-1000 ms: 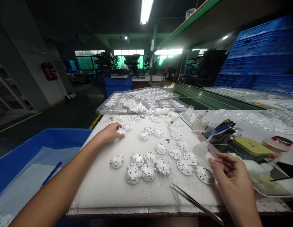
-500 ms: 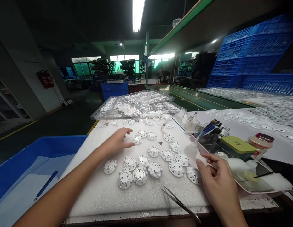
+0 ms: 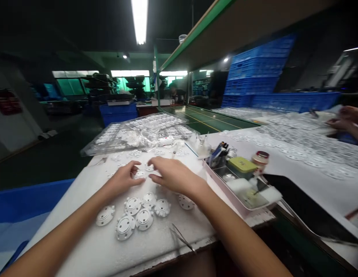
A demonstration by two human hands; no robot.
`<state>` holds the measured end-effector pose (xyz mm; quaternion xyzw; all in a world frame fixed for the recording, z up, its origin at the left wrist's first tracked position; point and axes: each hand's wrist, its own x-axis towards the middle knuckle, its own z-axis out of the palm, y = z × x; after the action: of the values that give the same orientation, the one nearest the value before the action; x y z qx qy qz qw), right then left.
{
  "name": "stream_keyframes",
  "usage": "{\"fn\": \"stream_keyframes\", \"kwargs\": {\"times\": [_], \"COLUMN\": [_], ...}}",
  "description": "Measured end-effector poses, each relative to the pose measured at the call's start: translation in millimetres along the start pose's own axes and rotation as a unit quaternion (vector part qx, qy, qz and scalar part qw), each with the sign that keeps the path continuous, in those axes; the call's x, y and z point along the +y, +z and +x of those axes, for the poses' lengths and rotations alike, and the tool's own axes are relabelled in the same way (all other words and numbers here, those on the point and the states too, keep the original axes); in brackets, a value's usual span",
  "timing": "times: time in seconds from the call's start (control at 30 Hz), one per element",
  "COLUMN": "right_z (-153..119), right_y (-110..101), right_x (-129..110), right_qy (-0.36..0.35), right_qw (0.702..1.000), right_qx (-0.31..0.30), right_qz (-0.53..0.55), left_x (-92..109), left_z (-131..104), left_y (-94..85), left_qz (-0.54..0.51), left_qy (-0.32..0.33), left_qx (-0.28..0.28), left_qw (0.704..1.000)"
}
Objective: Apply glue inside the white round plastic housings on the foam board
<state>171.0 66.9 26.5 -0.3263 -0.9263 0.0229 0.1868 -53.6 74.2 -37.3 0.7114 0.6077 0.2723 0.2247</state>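
My left hand is at the far part of the foam-covered table, thumb and fingers apart around a small white round part. Whether it touches that part I cannot tell. Opposite it, my right hand reaches in from the right, with its fingers curved and apart beside another white round part. Closer to me lies a group of white discs with dark holes and knobbed rims. One disc is partly covered by my right forearm. Metal tweezers rest near the table's front edge.
A pink-edged tray with pens, a yellow-green box and white material stands at right. Clear-bagged trays of parts lie at the back. A blue bin sits left. Another person's hands are at the far right.
My right hand has moved left and forward from beside the tray to the far round parts. My left hand now lies around one part. The view has turned right.
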Motion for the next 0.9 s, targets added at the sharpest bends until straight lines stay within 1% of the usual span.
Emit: {"fn": "stream_keyframes", "kwargs": {"times": [0.03, 0.1, 0.2, 0.23, 0.3, 0.4, 0.47, 0.53, 0.6, 0.63, 0.7, 0.77, 0.8, 0.83, 0.9], "right_z": [12, 31, 49, 51, 52, 48, 45, 44, 44, 44, 44, 44, 45, 46, 47], "right_y": [3, 12, 28, 32, 40, 46, 46, 44, 41, 39, 35, 31, 29, 27, 22], "right_x": [0, 0, -2, -3, -5, -6, -4, -1, 2, 4, 8, 12, 13, 14, 14], "right_qy": [-0.009, -0.018, -0.052, -0.072, -0.108, -0.125, -0.111, -0.080, -0.027, 0.006, 0.076, 0.137, 0.160, 0.177, 0.199], "right_qw": [1.000, 0.998, 0.996, 0.995, 0.993, 0.992, 0.993, 0.993, 0.987, 0.980, 0.955, 0.914, 0.889, 0.862, 0.805], "right_qx": [-0.022, -0.047, -0.064, -0.064, -0.051, -0.013, 0.007, 0.031, 0.065, 0.084, 0.113, 0.117, 0.111, 0.103, 0.086], "right_qz": [-0.009, -0.028, -0.038, -0.036, -0.028, -0.003, 0.031, 0.081, 0.144, 0.180, 0.264, 0.362, 0.414, 0.464, 0.553], "left_x": [-3, -4, 4, 9, 17, 25, 28, 29, 30, 29, 24, 15, 9, 4, -5], "left_z": [0, -2, -10, -13, -17, -19, -19, -19, -19, -19, -19, -18, -16, -14, -9], "left_y": [-1.2, -5.3, -13.7, -15.8, -17.4, -14.3, -12.8, -16.7, -28.4, -37.1, -58.3, -80.8, -90.7, -99.1, -109.7], "left_qz": [-0.026, -0.100, -0.206, -0.223, -0.225, -0.214, -0.226, -0.241, -0.241, -0.232, -0.198, -0.157, -0.136, -0.115, -0.079], "left_qy": [-0.013, -0.046, -0.081, -0.088, -0.093, -0.081, -0.056, -0.028, -0.003, 0.006, 0.010, -0.016, -0.040, -0.065, -0.103], "left_qx": [0.005, 0.008, -0.008, -0.005, 0.013, 0.040, 0.040, 0.031, 0.039, 0.060, 0.137, 0.214, 0.234, 0.238, 0.210], "left_qw": [1.000, 0.994, 0.975, 0.971, 0.970, 0.973, 0.972, 0.970, 0.970, 0.971, 0.971, 0.964, 0.962, 0.962, 0.969]}}
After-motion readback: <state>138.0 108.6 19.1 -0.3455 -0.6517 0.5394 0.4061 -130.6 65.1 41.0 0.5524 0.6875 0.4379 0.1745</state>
